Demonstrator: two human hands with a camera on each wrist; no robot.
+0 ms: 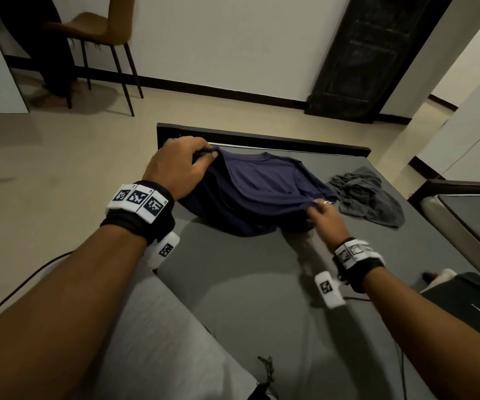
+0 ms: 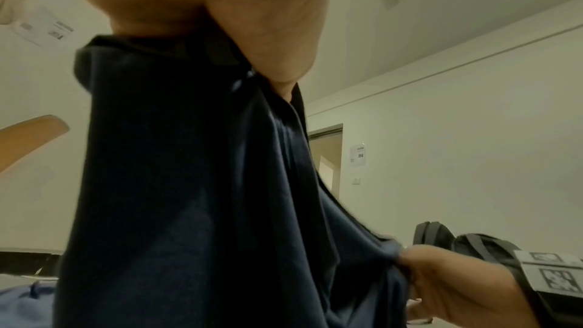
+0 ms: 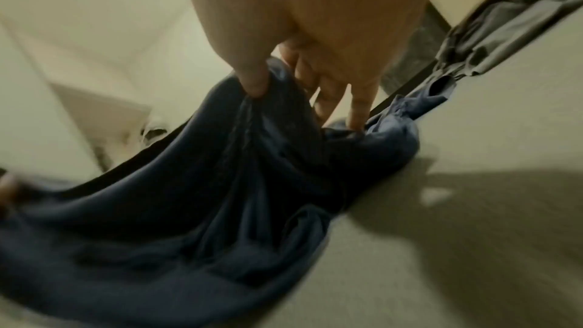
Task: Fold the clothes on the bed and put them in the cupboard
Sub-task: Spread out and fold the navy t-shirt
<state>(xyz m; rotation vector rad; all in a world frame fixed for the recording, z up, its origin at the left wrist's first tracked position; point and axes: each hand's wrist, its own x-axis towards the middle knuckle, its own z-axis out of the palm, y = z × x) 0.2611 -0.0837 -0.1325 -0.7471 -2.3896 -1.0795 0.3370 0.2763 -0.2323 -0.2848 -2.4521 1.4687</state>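
Right now, head view: the left hand (image 1: 175, 166) pinches one edge of the navy T-shirt (image 1: 261, 186) and holds it raised over the far left part of the bed (image 1: 261, 284), while the right hand (image 1: 326, 216) pinches the opposite edge lower down, near the mattress.
Why held so: probably to stretch the shirt between two points so it hangs flat before a fold; its lower part sags and bunches on the sheet.
Waiting garment: a grey garment (image 1: 368, 197) lies crumpled just beside the shirt, to its right, not yet folded.
Surroundings: a brown chair (image 1: 103, 27) stands on the pale floor beyond the bed; no cupboard can be picked out for certain.
Left wrist view: thumb and palm of the left hand (image 2: 252, 21) clamp a gathered hem of the navy T-shirt (image 2: 189, 183), which drapes in long soft vertical folds; the right hand (image 2: 448, 283) grips its far edge low at the right.
Right wrist view: blurred; the thumb of the right hand (image 3: 315, 34) presses cloth against the curled fingers (image 3: 359, 104), and the navy T-shirt (image 3: 189, 221) runs away in smooth, thin, limp ridges.
Textures: the grey garment (image 3: 489, 24) looks matte and wrinkled; the bed (image 3: 441, 258) sheet looks flat and taut.
Progress: judged early, with one shirt in hand and nothing stowed.
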